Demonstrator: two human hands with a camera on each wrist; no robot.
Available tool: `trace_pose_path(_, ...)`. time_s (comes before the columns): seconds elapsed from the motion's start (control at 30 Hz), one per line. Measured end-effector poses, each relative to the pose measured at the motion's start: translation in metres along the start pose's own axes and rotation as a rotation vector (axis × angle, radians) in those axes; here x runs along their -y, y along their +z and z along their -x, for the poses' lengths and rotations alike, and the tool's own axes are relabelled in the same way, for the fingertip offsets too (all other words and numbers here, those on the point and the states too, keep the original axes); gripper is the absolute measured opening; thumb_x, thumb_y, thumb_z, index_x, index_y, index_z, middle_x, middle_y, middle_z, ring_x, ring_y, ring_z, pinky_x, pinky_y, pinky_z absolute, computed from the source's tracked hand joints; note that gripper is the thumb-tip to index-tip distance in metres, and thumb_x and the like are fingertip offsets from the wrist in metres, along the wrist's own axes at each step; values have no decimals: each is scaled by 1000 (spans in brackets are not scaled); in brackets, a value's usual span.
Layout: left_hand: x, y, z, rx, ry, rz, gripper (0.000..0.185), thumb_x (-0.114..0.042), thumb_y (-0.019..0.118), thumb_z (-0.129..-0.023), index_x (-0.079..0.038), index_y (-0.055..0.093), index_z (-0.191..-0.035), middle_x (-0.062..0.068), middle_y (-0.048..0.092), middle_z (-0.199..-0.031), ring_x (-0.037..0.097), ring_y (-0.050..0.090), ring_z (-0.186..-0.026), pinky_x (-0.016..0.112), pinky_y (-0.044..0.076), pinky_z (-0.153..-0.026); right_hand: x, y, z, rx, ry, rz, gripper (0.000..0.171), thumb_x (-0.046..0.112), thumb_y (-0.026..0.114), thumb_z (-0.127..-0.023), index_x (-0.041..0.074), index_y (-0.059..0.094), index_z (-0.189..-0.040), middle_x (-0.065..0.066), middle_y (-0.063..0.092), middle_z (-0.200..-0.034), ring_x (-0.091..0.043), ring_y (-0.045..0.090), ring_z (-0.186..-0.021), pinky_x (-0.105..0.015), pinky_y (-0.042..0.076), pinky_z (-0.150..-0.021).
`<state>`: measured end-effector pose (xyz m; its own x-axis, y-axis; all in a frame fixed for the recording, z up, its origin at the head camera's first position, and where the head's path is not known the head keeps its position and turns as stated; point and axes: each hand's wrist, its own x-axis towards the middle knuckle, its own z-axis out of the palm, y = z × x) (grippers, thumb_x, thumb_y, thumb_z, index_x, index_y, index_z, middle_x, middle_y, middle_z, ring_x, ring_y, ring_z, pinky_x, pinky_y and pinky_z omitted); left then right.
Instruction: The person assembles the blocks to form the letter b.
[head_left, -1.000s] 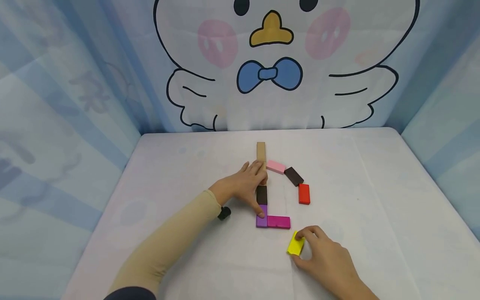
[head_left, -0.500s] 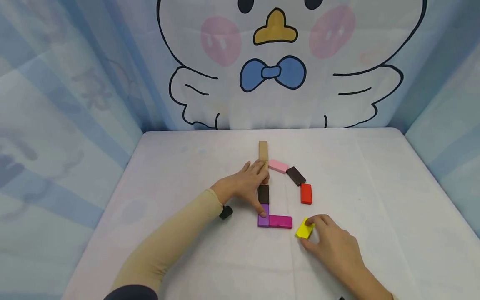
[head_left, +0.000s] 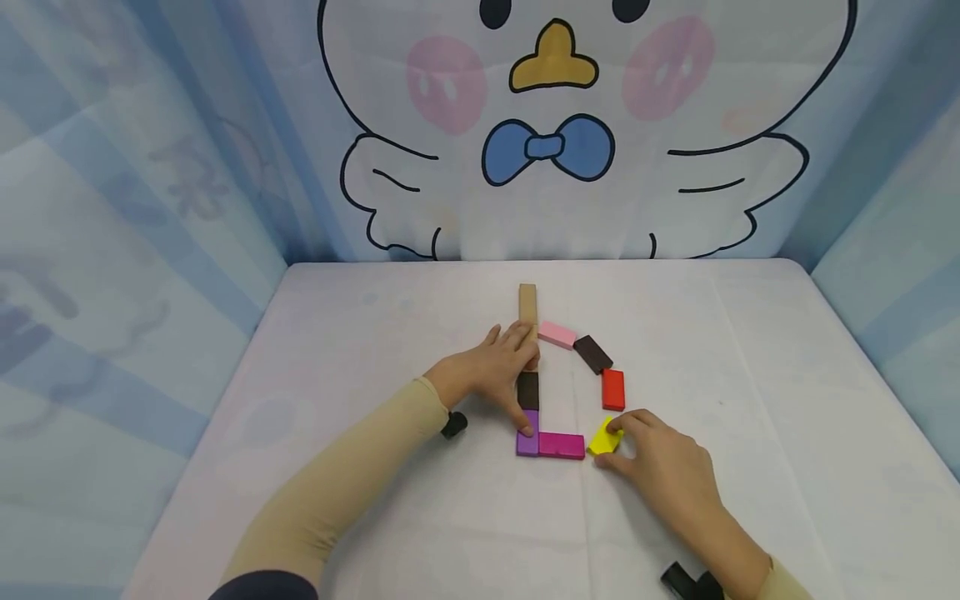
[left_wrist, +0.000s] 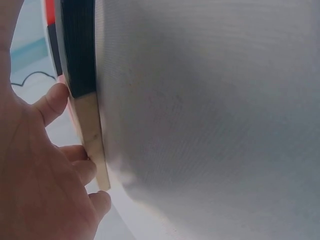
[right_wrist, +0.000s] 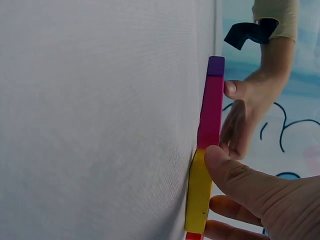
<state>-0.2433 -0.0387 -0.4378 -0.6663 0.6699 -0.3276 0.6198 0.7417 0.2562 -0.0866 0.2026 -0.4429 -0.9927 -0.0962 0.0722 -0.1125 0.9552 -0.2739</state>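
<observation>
Eight flat coloured blocks lie in a near-closed ring on the white-covered table [head_left: 360, 350], and the magenta block [head_left: 561, 445] at the ring's near side serves as landmark. The purple block [head_left: 527, 435] touches the magenta block's left end. Beyond the purple one a dark brown block [head_left: 527, 389] and then a tan block [head_left: 527, 304] run in a line away from the magenta block. From the tan block's near end a pink block [head_left: 557, 334], a second dark brown block [head_left: 592, 353] and a red block [head_left: 612, 389] curve round and back toward the magenta block's right end.

The yellow block [head_left: 603, 437] sits tilted just right of the magenta block, between it and the red one. The right hand [head_left: 660, 475] pinches this yellow block with curled thumb and fingertips; in the right wrist view the thumb presses its upper face and the block meets the magenta block end to end.

The left hand [head_left: 487, 375] lies left of the line of blocks, fingers straight. Its thumb rests on the purple block, and its fingertips cover the joint between tan and dark brown. It grips nothing.

Black wrist-camera mounts show at both sleeves. Behind the table hangs a cartoon bird backdrop [head_left: 551, 125] with a blue bow tie. No writing can be read anywhere.
</observation>
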Motion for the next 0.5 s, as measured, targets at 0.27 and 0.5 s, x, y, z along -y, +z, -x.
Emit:
trace_pose_path(0.27, 1, -1, -1, 4, 12, 9, 89, -77, 85, -62, -22, 39, -115, 17, 1, -174, 31, -7, -162, 56, -1, -129, -3, 3, -7, -59, -49, 8, 49, 41, 97, -67, 16, 77, -104, -4, 74, -114, -13, 56, -59, -24, 39, -44)
trace_pose_path(0.5, 1, 0, 0, 3, 10, 12, 89, -77, 86, -62, -21, 39, -114, 17, 1, -174, 30, -7, -162, 55, -1, -129, -2, 3, -11, -75, -74, -3, 45, 39, 97, -67, 17, 76, -100, -2, 73, -112, -11, 51, -55, -25, 37, -43)
